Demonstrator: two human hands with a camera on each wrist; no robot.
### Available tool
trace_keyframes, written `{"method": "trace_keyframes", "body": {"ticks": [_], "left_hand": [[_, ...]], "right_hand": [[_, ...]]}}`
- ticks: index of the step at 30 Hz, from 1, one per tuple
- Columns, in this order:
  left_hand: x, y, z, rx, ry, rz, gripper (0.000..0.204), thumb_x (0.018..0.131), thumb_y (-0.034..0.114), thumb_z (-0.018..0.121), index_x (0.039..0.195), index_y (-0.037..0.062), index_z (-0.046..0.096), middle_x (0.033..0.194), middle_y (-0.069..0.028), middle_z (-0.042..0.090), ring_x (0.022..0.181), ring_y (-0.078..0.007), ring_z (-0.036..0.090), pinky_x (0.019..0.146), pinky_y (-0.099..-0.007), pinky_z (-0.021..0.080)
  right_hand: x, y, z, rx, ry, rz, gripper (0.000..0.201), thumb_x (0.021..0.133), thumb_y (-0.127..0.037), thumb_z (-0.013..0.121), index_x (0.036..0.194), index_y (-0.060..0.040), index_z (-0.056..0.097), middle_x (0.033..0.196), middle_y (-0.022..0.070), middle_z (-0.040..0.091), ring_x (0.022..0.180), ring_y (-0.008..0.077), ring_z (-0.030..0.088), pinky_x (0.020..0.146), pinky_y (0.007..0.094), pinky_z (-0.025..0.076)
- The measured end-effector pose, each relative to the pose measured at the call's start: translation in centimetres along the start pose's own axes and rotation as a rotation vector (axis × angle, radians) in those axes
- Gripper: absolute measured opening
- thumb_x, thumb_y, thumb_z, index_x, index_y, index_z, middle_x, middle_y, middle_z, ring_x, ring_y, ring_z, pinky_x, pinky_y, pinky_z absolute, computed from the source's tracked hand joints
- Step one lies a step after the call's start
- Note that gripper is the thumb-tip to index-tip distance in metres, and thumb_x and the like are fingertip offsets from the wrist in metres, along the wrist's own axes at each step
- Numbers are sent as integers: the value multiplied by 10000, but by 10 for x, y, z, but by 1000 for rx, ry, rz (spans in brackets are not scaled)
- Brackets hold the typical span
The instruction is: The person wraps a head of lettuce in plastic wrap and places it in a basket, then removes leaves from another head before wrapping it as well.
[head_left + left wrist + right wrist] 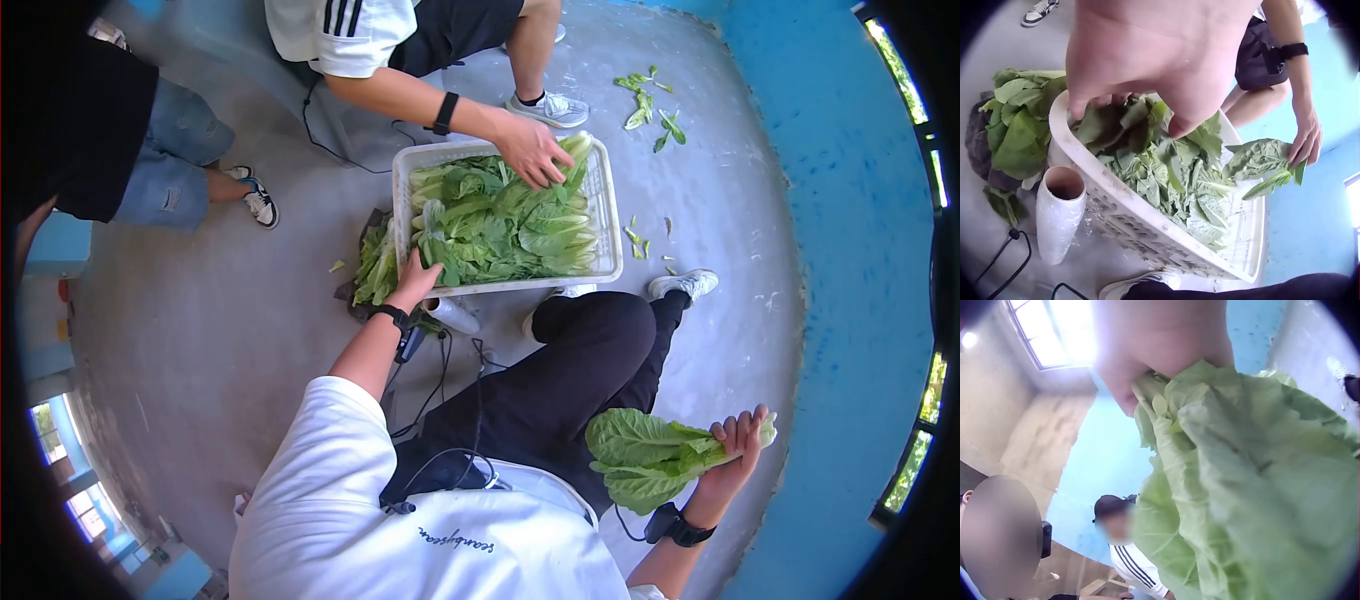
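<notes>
A white plastic crate (610,225) holds many leafy green heads (480,225). My left hand (417,280) is at the crate's near left corner; in the left wrist view the hand (1160,59) has its fingers bent down over dark green leaves (1107,125), and whether they grip is hidden. My right hand (738,440) holds a leafy head (650,455) by its pale stem end, off to the right, away from the crate. The same leaves (1241,469) fill much of the right wrist view, below the right hand (1166,344).
Another person's hand (535,150) touches leaves at the crate's far right. Beside the crate stand a wrapped roll (1060,215) and more greens (1019,137) on a dark bag. Cables (440,385) run near my legs. Leaf scraps (640,100) lie on the floor. Someone stands at left.
</notes>
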State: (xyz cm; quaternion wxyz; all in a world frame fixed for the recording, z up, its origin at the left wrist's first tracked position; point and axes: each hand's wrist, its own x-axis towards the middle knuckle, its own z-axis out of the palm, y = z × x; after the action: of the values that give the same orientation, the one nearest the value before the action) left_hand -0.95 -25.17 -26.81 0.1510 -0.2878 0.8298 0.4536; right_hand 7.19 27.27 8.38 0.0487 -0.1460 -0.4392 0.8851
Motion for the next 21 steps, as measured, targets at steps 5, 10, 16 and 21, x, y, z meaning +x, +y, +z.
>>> {"method": "trace_keyframes", "body": {"ticks": [5, 10, 16, 21], "left_hand": [[24, -77, 16, -100, 257, 130, 620, 965, 331, 601, 1450, -31, 465, 1369, -271, 590, 1271, -424, 567, 1082, -432, 442], [-42, -30, -8, -491, 193, -70, 376, 1066, 278, 507, 1040, -36, 713, 858, -102, 714, 738, -177, 649, 701, -316, 536], [-85, -42, 11, -191, 102, -398, 418, 904, 301, 735, 1191, 13, 641, 792, -66, 667, 638, -143, 606, 546, -286, 492], [-82, -54, 49, -429, -70, -720, 860, 810, 308, 787, 1473, 85, 287, 1447, -182, 466, 1272, -358, 535, 905, -571, 550]], "right_hand": [[14, 1, 23, -258, 66, 21, 187, 995, -118, 600, 1082, -137, 435, 751, -51, 371, 639, 49, 382, 705, 273, 440], [6, -9, 25, -310, -51, -68, 222, 960, -121, 618, 1043, -134, 413, 731, -41, 387, 619, 58, 380, 697, 283, 440], [-14, -17, 9, -434, -42, -65, 272, 925, -148, 646, 1046, -128, 403, 713, -38, 400, 588, 68, 380, 677, 281, 428], [-30, -26, -2, -456, 12, -88, 287, 922, -159, 660, 1035, -127, 398, 704, -37, 391, 574, 63, 377, 664, 278, 423]]}}
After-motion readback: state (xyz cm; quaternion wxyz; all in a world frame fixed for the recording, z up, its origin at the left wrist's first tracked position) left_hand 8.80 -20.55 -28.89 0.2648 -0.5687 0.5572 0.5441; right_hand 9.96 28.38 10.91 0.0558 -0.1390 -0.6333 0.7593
